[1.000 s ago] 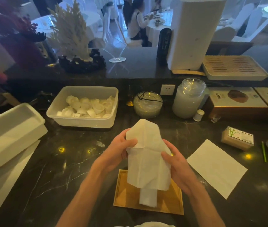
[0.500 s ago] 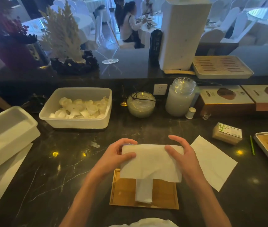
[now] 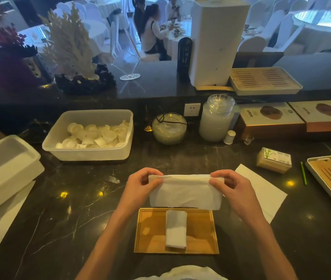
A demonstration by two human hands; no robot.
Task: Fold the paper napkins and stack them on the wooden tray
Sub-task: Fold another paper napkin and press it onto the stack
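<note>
Left hand [image 3: 140, 186] and right hand [image 3: 231, 188] pinch top corners of half-folded napkin [image 3: 184, 194], frame centre, above wooden tray [image 3: 152, 231]. Folded napkin [image 3: 176, 229] lies on tray. Flat sheet [image 3: 265, 188] on table [image 3: 69, 209], right.

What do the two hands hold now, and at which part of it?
Both hold one paper napkin, folded into a wide band, above the wooden tray. The left hand pinches its upper left corner; the right hand pinches its upper right corner.
</note>
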